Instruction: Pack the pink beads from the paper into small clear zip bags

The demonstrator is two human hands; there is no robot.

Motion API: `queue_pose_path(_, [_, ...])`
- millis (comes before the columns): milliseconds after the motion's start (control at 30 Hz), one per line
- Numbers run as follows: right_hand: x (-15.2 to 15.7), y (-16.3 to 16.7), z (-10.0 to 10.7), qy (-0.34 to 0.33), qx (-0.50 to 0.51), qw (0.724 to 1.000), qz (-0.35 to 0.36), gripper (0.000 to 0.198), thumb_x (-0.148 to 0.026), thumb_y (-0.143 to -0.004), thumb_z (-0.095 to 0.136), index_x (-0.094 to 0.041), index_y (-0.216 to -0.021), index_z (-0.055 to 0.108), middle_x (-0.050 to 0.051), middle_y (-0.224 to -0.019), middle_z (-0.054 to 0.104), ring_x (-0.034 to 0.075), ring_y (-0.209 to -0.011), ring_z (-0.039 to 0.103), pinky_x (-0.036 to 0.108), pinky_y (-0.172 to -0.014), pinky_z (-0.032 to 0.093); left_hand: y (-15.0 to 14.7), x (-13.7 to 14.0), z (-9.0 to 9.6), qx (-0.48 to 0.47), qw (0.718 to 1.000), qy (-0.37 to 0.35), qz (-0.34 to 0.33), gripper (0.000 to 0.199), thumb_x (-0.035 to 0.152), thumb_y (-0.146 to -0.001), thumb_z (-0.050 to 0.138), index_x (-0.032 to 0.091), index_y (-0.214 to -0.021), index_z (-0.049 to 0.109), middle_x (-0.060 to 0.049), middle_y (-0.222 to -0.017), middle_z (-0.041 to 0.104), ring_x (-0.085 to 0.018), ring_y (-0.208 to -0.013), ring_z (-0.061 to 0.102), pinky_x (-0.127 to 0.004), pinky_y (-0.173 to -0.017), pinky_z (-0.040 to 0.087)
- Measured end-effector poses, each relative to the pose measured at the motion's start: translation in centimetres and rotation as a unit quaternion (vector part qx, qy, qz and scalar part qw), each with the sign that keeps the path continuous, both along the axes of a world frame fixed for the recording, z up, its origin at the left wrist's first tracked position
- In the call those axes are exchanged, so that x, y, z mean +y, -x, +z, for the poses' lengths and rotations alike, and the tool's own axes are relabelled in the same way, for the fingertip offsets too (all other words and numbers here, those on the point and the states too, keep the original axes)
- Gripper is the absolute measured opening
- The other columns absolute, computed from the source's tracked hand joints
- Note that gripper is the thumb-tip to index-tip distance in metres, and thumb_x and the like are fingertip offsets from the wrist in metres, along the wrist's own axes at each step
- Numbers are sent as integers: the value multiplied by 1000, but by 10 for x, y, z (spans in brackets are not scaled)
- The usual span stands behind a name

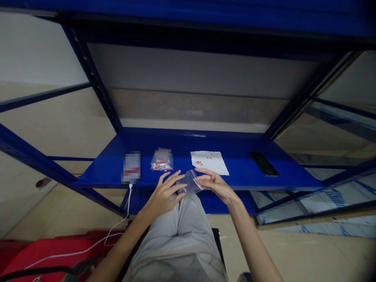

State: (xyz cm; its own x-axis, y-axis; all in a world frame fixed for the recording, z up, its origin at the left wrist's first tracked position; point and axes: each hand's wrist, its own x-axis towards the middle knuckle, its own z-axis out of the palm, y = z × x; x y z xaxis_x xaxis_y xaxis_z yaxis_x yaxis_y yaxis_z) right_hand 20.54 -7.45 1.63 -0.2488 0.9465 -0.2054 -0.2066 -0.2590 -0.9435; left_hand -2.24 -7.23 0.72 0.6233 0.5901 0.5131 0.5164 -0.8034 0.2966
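Note:
A clear plastic zip bag (190, 181) is held up in front of the shelf edge, above the knees. My right hand (216, 185) pinches its right edge between thumb and fingers. My left hand (167, 194) lies at the bag's left side with its fingers spread; whether the fingertips touch the plastic I cannot tell. Just behind the bag is a white paper sheet (216, 164) with several small pink pieces (199, 162) on it. Farther left lies a stack of clear bags (162, 159) with pink and red pieces inside.
A blue metal shelf (182, 141) spans the front, with another blue shelf beam (188, 19) overhead. A blurred-out device (131, 166) with a white cable (128, 199) rests at the left. A black phone (263, 163) lies at the right. Red fabric-like material (53, 254) is at lower left.

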Motion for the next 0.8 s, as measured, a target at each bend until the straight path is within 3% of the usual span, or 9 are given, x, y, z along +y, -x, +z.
queue_pose_path(67, [-2,5,2,-6,-8,1000,-4,59,-26,-63,74,-18,-117,54,4,-78,72,12,-64,66,22,-61,50,-10,-7,2,-48,997,33,43,23,32,-78,58,23,-99,62,-8,-116,58,-25,-117,46,-46,-99,26])
queue_pose_path(133, [-3,10,5,-14,-20,999,-23,61,-26,-61,75,-17,-117,53,2,-71,72,13,-60,65,23,-58,49,-24,-15,4,-127,982,63,122,13,32,-78,57,21,-79,63,-5,-96,62,-22,-102,54,-41,-91,33])
queue_pose_path(233, [-5,18,8,-35,-30,997,-54,62,-27,-57,77,-17,-112,52,2,-70,72,15,-58,65,25,-57,49,-47,-20,8,-190,958,119,181,22,34,-80,54,19,-64,57,-2,-77,57,-16,-82,56,-32,-77,38])
queue_pose_path(433, [-6,24,10,-59,-26,994,-86,53,-28,-51,80,-19,-95,52,0,-60,70,16,-52,64,28,-57,50,-63,-11,12,-225,937,197,180,29,35,-84,47,19,-60,52,1,-72,53,-13,-72,55,-27,-69,38])
queue_pose_path(600, [-6,27,3,-52,-17,994,-95,50,-25,-47,82,-19,-88,55,-2,-56,69,15,-49,64,27,-56,51,-59,-11,11,-213,943,184,178,22,30,-85,47,19,-67,52,0,-77,54,-14,-77,54,-27,-72,38])
queue_pose_path(800, [-5,26,0,-76,-32,994,-65,57,-22,-49,81,-18,-101,57,-2,-59,68,14,-50,63,26,-57,51,-54,-14,9,-164,956,193,150,21,26,-90,38,20,-78,55,0,-86,56,-14,-83,54,-28,-74,36])
